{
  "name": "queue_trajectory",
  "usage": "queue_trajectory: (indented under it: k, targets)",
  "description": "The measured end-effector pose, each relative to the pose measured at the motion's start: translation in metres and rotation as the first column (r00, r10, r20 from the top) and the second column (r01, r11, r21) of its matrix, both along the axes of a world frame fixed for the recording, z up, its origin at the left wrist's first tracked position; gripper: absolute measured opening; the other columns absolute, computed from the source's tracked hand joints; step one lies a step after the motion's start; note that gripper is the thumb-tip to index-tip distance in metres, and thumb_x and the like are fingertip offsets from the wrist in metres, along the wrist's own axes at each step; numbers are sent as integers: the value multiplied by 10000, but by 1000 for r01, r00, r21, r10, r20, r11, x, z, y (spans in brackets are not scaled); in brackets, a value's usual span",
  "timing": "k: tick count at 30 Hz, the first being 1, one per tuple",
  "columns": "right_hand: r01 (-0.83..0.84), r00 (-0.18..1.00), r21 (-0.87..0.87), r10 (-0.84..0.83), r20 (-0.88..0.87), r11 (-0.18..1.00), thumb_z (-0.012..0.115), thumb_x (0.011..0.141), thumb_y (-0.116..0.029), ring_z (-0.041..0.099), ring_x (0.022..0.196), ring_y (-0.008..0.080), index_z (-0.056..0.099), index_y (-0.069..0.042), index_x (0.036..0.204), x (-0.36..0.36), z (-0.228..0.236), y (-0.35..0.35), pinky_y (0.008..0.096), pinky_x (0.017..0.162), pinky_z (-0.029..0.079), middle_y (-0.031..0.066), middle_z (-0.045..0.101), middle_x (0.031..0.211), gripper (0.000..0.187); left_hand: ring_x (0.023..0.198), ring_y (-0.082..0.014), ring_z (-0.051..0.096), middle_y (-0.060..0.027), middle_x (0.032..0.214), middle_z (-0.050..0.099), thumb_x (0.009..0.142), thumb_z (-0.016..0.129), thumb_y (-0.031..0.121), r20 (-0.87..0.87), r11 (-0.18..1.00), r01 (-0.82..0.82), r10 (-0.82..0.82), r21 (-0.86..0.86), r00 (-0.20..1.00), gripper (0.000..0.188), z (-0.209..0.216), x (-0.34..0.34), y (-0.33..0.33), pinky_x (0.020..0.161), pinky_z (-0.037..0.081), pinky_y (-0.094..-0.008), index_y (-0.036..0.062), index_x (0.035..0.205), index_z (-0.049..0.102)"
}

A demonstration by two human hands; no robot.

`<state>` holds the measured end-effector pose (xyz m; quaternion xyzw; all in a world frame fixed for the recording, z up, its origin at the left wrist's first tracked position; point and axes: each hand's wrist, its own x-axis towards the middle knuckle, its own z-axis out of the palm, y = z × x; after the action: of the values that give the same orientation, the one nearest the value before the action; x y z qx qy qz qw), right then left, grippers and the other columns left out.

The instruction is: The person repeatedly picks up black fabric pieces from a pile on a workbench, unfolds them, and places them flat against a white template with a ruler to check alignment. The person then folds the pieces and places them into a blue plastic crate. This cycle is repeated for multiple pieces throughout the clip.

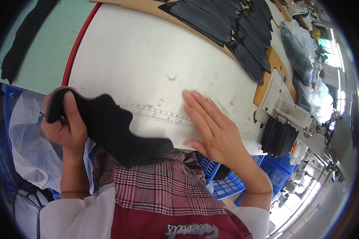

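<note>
My left hand (68, 123) is closed on a black cut piece of soft material (107, 127) with a wavy edge, the thumb pressed on its upper end. The piece hangs over the front edge of the white table (147, 51), its narrow tip pointing right toward my other hand. My right hand (213, 127) is open, its fingers stretched out over the table beside a printed ruler scale (159, 115). Nothing shows in the right hand.
Black leaf-shaped pieces (203, 20) lie in rows at the back. At the right stands a sewing machine (287, 107), with a stack of black pieces (279, 137) by it. Blue baskets (231, 187) sit below the table; a white plastic bag (28, 139) hangs at the left.
</note>
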<state>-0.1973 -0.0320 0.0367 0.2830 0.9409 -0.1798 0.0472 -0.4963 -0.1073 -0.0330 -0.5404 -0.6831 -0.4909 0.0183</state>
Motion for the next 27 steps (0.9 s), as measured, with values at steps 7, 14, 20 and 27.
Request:
queue_trajectory:
  k: [7, 14, 20, 27]
  targets:
    - [-15, 1000, 1, 15, 9, 1000, 615, 832, -492, 361, 1426, 316, 374, 42, 1454, -18, 1, 6, 427, 1155, 340, 162, 396, 1523, 854, 730, -221, 646, -150, 856, 679, 925, 590, -4, 66, 999, 14, -16, 38, 998, 104, -4, 3, -3, 659, 492, -285, -76, 897, 660]
    - [-59, 980, 73, 72, -184, 996, 615, 849, -448, 349, 1432, 296, 334, 17, 1487, -48, -27, 38, 409, 1163, 329, 139, 371, 1541, 837, 711, -212, 638, -142, 840, 675, 936, 586, 16, 46, 999, -26, 24, 39, 999, 123, -2, 4, 0, 650, 488, -282, -70, 886, 660]
    - [-50, 999, 34, 50, 4, 998, 582, 891, -424, 349, 1433, 268, 345, 16, 1479, -4, -1, 9, 397, 1171, 310, 143, 381, 1533, 772, 674, -193, 629, -117, 798, 678, 938, 587, 17, 16, 999, -38, 37, 39, 999, 138, -3, 2, 1, 622, 481, -281, -63, 867, 672]
    - [-19, 997, 47, 23, -68, 999, 588, 894, -412, 364, 1421, 269, 347, 26, 1472, -20, -10, 15, 391, 1168, 314, 143, 404, 1515, 765, 669, -191, 631, -110, 776, 679, 931, 598, 13, 13, 997, -37, 36, 68, 999, 126, -1, 6, 3, 623, 483, -280, -60, 872, 682]
